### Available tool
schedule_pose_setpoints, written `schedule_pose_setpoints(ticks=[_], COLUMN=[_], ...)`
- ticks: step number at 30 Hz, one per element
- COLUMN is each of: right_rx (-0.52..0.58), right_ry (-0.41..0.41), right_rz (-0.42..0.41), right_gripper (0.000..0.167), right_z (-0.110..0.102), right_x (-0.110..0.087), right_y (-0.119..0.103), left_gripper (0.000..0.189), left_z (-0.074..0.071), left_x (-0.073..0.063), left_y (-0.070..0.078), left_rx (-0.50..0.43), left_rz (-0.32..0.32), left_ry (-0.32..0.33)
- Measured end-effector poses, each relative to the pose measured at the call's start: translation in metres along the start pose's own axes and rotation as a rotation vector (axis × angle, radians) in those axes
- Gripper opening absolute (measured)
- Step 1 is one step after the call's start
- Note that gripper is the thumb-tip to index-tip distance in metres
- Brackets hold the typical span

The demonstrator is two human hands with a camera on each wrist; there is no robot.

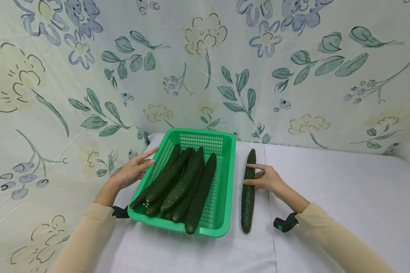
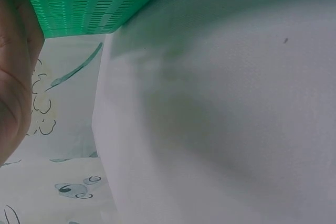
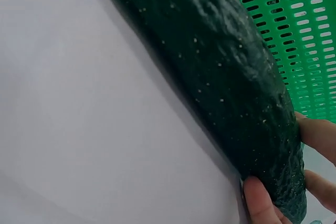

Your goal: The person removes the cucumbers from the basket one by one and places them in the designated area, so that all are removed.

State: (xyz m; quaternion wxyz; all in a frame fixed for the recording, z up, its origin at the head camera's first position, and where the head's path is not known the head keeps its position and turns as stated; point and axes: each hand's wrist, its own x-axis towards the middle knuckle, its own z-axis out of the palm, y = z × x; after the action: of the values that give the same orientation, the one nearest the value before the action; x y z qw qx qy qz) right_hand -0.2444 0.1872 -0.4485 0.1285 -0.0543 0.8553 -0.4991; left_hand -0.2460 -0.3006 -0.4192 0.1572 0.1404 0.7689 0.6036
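My right hand (image 1: 267, 179) pinches a long dark green cucumber (image 1: 248, 204) that lies lengthwise on the white cloth, just right of the basket. In the right wrist view, thumb and fingertips sit on both sides of this bumpy cucumber (image 3: 210, 72). A green plastic basket (image 1: 227, 182) with slotted walls holds several more cucumbers (image 1: 181, 182), laid side by side and leaning on its near rim. At the basket's left side is my left hand (image 1: 131, 171), its fingers extended along the wall. The left wrist view has that hand (image 2: 16, 72) against the slotted basket wall (image 2: 84, 3).
A white cloth (image 1: 328, 182) covers the table. Behind and to the left hangs a flowered curtain (image 1: 205, 76). Each wrist wears a small black camera, one (image 1: 120, 212) near the basket's lower left corner, the other (image 1: 285, 223) right of the loose cucumber.
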Motion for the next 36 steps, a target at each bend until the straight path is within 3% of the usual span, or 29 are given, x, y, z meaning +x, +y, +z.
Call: schedule_pose_setpoints(ticks=[11, 25, 36], right_rx=[-0.118, -0.036, -0.033], right_ry=[0.016, 0.016, 0.071], right_rz=[-0.027, -0.031, -0.097], right_gripper=[0.072, 0.074, 0.073], right_z=[0.0, -0.012, -0.034], right_x=[-0.001, -0.006, -0.006], right_y=[0.0, -0.006, -0.034], left_gripper=[0.057, 0.057, 0.057], left_z=[0.0, -0.002, -0.001], left_x=[0.0, 0.001, 0.002], left_y=[0.001, -0.002, -0.002], left_rx=[0.01, -0.002, -0.015], left_rz=[-0.005, 0.012, 0.004], left_ry=[0.004, -0.017, -0.008])
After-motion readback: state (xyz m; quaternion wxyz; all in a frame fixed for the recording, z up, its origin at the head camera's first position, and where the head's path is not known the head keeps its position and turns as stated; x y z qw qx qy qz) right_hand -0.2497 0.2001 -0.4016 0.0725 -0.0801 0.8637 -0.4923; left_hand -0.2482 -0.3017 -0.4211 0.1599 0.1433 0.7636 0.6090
